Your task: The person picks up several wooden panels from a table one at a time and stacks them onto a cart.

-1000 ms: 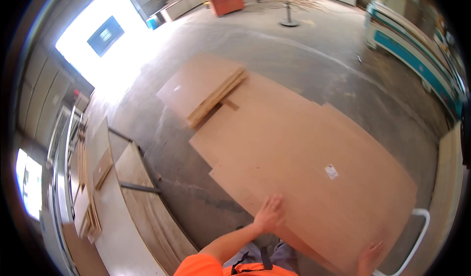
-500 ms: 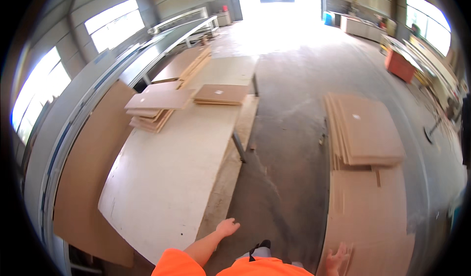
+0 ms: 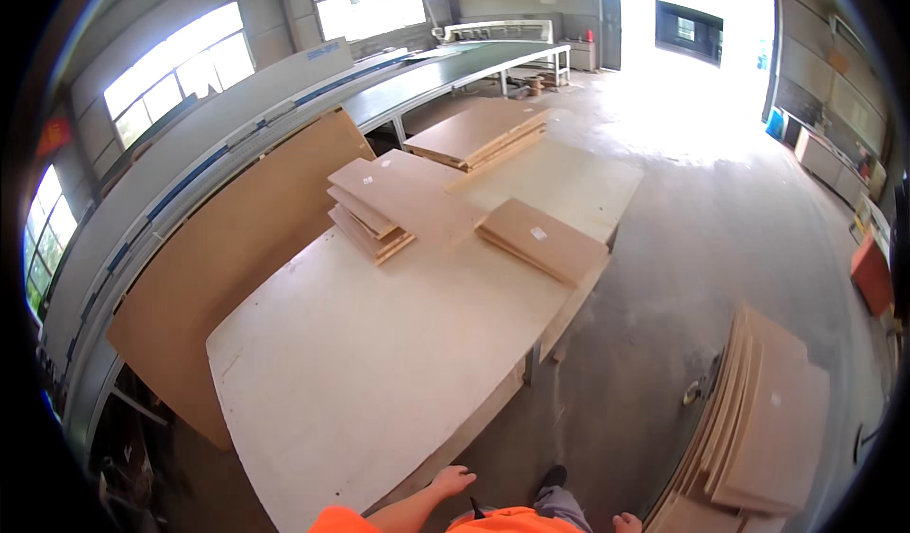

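Two bare hands, both at the lower edge of the view. Left hand [image 3: 453, 480]: fingers loosely curled, nothing grasped, just beside the near edge of the white table [image 3: 379, 372]; contact with the table could not be told. Right hand [image 3: 626, 523]: cut by the lower rim, near the low stack of brown boards [image 3: 779, 419] on the person's right; whether it grasped anything could not be told. Boards on the table, three lots: a stepped pile [image 3: 362, 209] at the left side, ends uneven; a thick stack [image 3: 483, 127] at the far end; a small pile [image 3: 542, 244], white label on top, near the right edge. One large brown sheet [image 3: 237, 277], on edge beyond the table's left side. One dark shoe [image 3: 555, 477] on the floor, between table and low stack. Handling notes, by judgement: the low stack lay fanned, edges staggered, so a single board was best parted at a corner and taken with both hands on opposite edges; thin, wide boards of this kind seemed likely to sag or slide and called for a level carry. The table edge stood near the legs and wanted clearance; any board laid on a pile needed squaring to the one beneath.
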Demonstrator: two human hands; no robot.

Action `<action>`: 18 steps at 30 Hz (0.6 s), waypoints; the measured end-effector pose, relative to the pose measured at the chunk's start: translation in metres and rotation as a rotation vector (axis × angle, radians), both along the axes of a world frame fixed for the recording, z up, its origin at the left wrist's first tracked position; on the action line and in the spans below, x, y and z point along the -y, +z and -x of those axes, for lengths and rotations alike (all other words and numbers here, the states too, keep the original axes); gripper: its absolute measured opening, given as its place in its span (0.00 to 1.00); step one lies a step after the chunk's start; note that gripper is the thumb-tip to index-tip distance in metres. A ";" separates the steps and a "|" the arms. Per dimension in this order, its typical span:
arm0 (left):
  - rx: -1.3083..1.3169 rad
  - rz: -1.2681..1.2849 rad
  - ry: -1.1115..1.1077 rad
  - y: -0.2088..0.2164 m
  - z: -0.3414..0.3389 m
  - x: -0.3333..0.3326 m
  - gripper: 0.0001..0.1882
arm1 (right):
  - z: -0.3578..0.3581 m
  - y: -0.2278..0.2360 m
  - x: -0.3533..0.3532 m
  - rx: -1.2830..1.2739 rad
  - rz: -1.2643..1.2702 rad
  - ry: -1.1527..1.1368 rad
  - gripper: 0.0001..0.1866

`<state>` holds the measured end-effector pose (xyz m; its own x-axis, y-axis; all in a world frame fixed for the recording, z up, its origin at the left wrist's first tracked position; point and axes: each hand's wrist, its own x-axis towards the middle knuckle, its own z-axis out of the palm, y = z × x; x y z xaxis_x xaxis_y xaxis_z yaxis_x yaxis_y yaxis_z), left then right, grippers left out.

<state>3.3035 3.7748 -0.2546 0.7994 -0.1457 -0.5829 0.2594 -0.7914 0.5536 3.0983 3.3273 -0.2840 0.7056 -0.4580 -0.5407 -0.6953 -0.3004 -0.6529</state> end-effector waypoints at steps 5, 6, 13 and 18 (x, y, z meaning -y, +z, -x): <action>0.032 0.234 0.427 0.010 -0.084 0.001 0.24 | -0.218 0.046 0.034 0.112 0.229 0.258 0.22; 0.026 0.353 0.539 0.005 -0.100 0.005 0.23 | -0.260 0.061 0.037 0.155 0.223 0.256 0.22; 0.237 0.811 1.001 0.085 -0.316 0.011 0.14 | -0.493 0.112 0.046 0.405 0.159 0.234 0.22; 0.217 1.102 1.191 0.088 -0.428 0.004 0.19 | -0.532 0.117 0.021 0.259 0.201 0.535 0.22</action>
